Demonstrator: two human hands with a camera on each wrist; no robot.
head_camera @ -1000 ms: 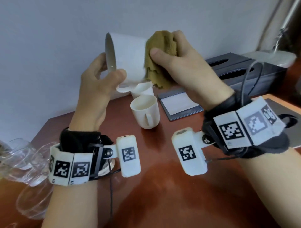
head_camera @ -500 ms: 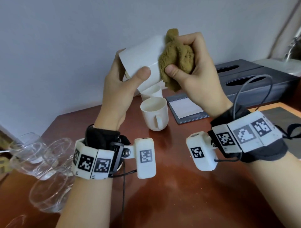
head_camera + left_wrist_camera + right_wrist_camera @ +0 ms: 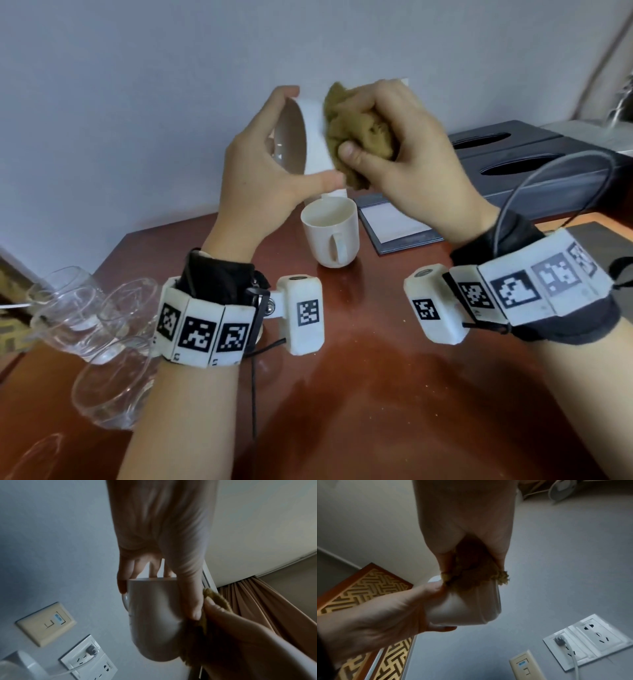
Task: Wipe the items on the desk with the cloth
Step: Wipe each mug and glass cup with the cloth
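A white mug lies on its side in the air above the desk, its mouth turned left. My left hand grips it at the rim, thumb under, fingers over the top. My right hand holds a bunched mustard-brown cloth pressed against the mug's side and base. The left wrist view shows the mug with the cloth at its right. In the right wrist view the cloth covers the upper end of the mug. A second white mug stands upright on the desk below.
Several clear glasses stand at the desk's left edge. A dark notepad holder lies behind the standing mug, and a black tissue box sits at the back right. The red-brown desk stretches toward me. Wall sockets are behind.
The mug has swung so its mouth shows to the left, and both hands have shifted right. My right hand has moved the cloth round the mug's body.
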